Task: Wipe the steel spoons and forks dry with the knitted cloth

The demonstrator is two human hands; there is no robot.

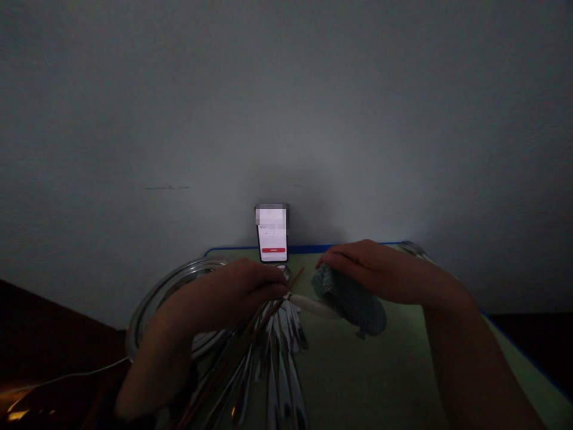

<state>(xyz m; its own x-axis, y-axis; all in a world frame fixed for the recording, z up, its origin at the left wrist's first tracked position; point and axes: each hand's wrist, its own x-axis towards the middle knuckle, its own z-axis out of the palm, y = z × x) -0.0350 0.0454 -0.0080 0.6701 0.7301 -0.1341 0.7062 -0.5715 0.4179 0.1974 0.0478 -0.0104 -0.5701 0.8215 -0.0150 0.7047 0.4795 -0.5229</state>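
My left hand [255, 285] is closed, its fingertips pinched at the near end of a pale, slender utensil [316, 306] whose exact kind is too dim to tell. My right hand [364, 269] curls over a grey-green cloth [358, 304] with a mesh-like patch. The utensil's far end reaches to the cloth's lower edge, where it is partly hidden. Below my left hand, a heap of metal cutlery [282, 364] fans out toward me on the table. Several long brown sticks [224, 358], like chopsticks, lie among it.
A round metal basin [138, 319] stands at the left, behind my forearm. A lit phone [273, 242] leans on the grey wall [286, 119]. More cutlery [414, 248] lies by the table's [371, 382] far right corner. A white cable [76, 375] runs at the left.
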